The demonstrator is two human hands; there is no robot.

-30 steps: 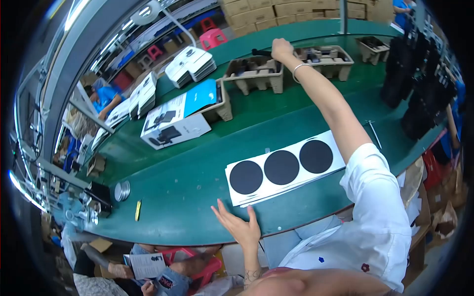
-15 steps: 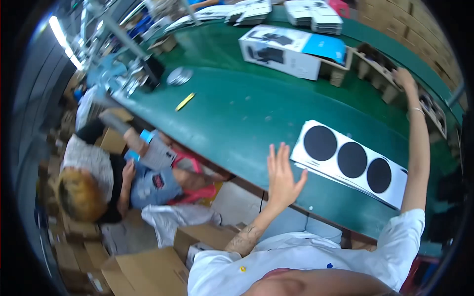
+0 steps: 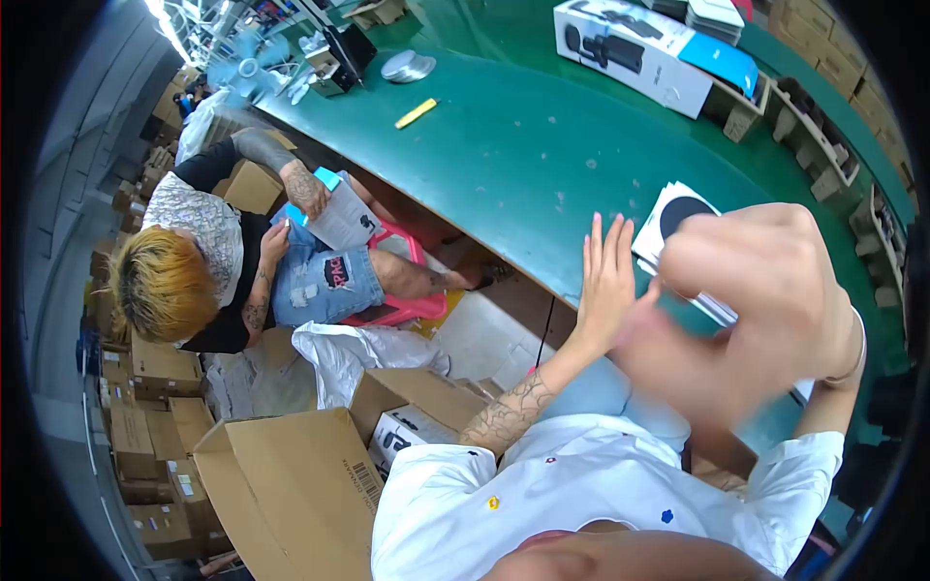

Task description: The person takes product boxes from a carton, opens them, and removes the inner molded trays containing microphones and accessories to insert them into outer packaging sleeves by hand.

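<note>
My left hand (image 3: 608,281) is open, its fingers stretched out together over the front edge of the green table. My right hand (image 3: 775,290) is up close to the camera, curled and blurred by motion; whatever its fingers hold, if anything, is hidden. Behind it lies a stack of white sheets with black discs (image 3: 670,198), mostly covered by the right hand. One black disc (image 3: 686,213) shows in part at the stack's far end. The left fingertips are beside the stack's left corner.
On the green table (image 3: 504,145) are a yellow cutter (image 3: 417,113), silvery round discs (image 3: 408,66), a printed white box (image 3: 630,53) and cardboard trays (image 3: 814,140). A co-worker (image 3: 208,261) sits at left holding a box. An open carton (image 3: 291,484) stands below my left arm.
My right hand has come back from the cardboard trays to in front of the camera, over the stack. The view has shifted, with my left hand still open near the stack.
</note>
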